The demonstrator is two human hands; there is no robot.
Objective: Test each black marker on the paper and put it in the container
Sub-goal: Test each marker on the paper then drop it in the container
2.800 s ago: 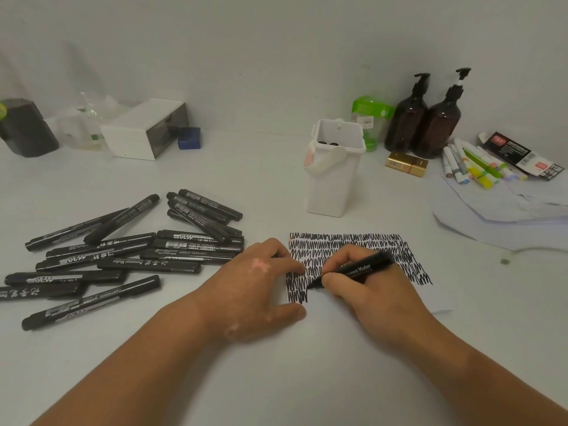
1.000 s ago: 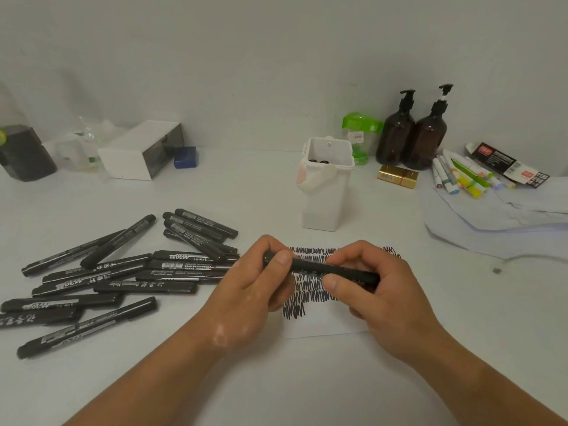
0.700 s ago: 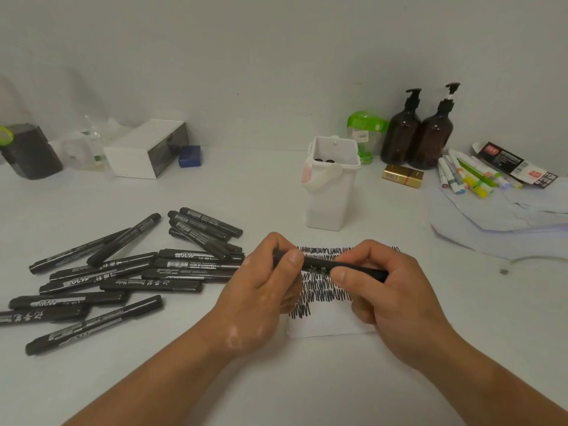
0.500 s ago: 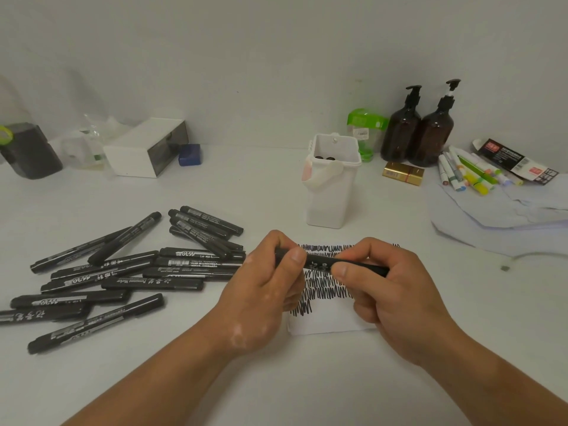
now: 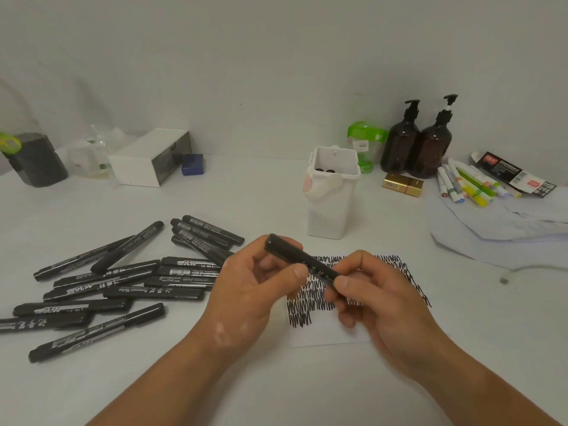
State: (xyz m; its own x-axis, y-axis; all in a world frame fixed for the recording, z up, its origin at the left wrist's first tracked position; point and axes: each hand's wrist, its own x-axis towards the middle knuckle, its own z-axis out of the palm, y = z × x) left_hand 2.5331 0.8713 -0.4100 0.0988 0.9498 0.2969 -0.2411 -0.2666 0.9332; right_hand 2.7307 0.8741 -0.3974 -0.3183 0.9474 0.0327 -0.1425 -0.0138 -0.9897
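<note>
Head view: both hands hold one black marker [image 5: 299, 262] over the scribbled paper [image 5: 325, 336], short of the container [image 5: 330, 204].

Nearest, the left hand [image 5: 246, 290] curls round the marker's upper end with the thumb pressed on the barrel, and the right hand [image 5: 378, 305] pinches its lower end. The marker lies tilted between them, lifted off the sheet, and it looks capped. Under it the paper's upper part is dense with black zigzag lines, so testing is well under way. To the left a pile of black markers [image 5: 123, 284] lies loose on the table [image 5: 276, 388], more than a dozen, apparently waiting their turn. Farther back the white container stands upright just beyond the paper, with two dark round tops [image 5: 325, 170] showing inside. Judged from this, only a few markers are stowed and most of the job remains.
</note>
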